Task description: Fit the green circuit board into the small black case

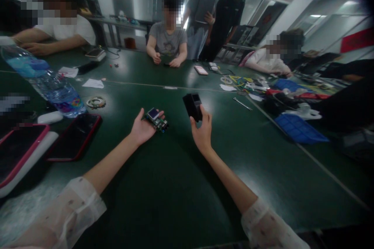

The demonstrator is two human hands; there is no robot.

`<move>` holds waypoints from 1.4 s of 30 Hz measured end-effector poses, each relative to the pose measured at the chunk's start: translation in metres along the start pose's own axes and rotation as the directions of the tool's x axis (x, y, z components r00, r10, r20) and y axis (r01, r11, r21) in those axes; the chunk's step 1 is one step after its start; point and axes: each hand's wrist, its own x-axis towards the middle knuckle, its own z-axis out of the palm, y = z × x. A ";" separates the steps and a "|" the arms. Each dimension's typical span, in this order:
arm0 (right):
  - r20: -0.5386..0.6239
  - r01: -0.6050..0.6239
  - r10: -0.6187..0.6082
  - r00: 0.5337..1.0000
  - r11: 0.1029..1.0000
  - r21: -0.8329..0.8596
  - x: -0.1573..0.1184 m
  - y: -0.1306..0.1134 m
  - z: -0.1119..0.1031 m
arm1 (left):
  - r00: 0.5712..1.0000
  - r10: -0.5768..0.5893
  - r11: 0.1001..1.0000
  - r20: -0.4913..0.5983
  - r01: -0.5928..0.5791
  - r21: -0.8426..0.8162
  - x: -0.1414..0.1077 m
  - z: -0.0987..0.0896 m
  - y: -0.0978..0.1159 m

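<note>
My left hand (143, 128) is palm up over the green table (163, 186), its fingers under a small green circuit board (159, 121) with a little screen on its upper end. To the right, my right hand (202, 130) grips a black case (193, 106) between thumb and fingers, holding it raised and tilted. A gap separates the board from the case. Part of the left fingers is hidden behind the board.
A water bottle (55, 89), a red-edged phone (76, 138) and a pink-edged device (22, 151) lie at left. Cable coil (96, 102) sits beyond them. At right are a wrench (242, 104), wires and a blue tray (300, 129). Several people are around the table.
</note>
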 end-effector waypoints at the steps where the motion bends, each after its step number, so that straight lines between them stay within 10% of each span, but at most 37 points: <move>1: -0.004 0.020 -0.020 1.000 1.000 0.010 -0.001 -0.006 0.000 | 1.000 -0.005 1.000 0.006 0.005 -0.003 0.000 -0.001 0.000; 15: 0.344 0.168 -0.222 0.912 0.969 0.182 -0.027 -0.050 0.014 | 0.991 -0.083 0.996 0.108 0.078 0.050 0.001 -0.007 0.002; 42: 0.536 0.105 -0.206 0.818 0.971 0.213 -0.026 -0.045 0.024 | 0.984 -0.091 0.996 0.155 0.087 0.029 -0.003 0.002 -0.003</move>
